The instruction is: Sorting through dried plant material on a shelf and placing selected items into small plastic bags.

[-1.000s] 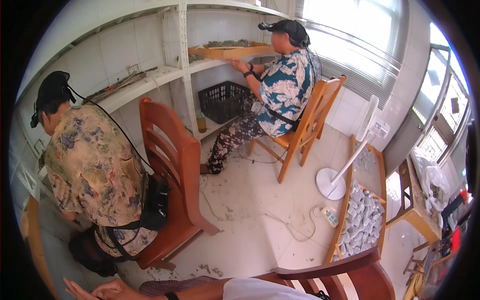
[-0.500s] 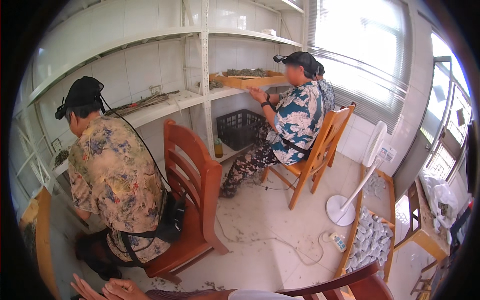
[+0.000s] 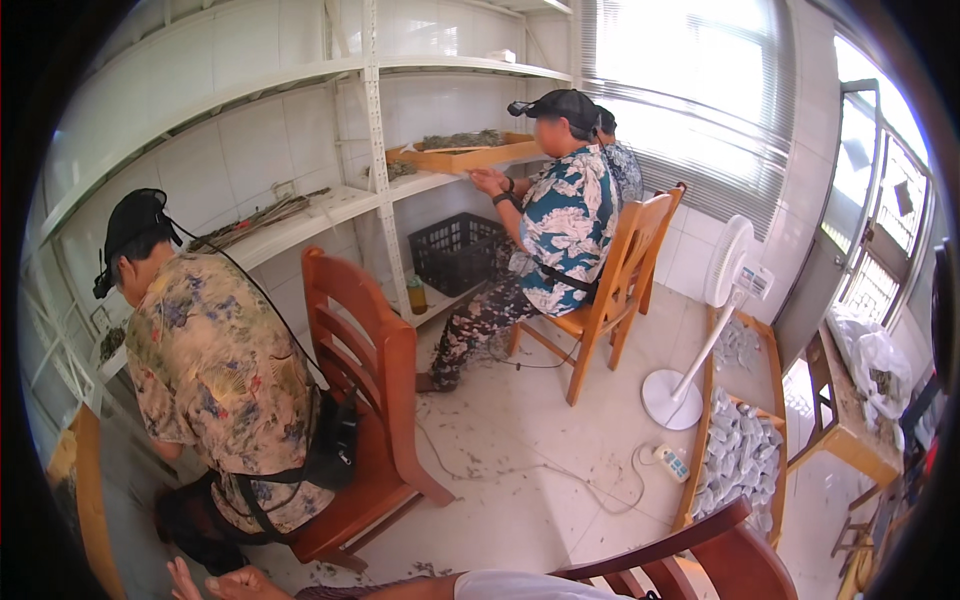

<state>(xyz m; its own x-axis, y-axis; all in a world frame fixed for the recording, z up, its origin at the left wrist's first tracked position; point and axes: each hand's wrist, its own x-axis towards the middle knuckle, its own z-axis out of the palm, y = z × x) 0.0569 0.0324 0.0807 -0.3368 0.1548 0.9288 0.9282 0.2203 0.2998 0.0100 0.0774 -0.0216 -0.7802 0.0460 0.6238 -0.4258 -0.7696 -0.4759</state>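
Observation:
At the lower left edge, my left hand shows only its stretched-out fingers. Just beside it is my right hand, its forearm running in from the right along the lower edge. The fingers of my right hand are bent together, and whatever they may hold is cut off by the picture's edge. Nearest to both hands is the red-brown wooden chair, where a co-worker in a tan patterned shirt sits bent forward.
A second co-worker sits at white shelving with a wooden tray; another person is partly hidden behind. A black crate, a white fan, a power strip and a wooden box of grey packets stand around.
The view has shifted, so the room sits farther left. My hands appear slightly lower and more cut off, with the left showing less.

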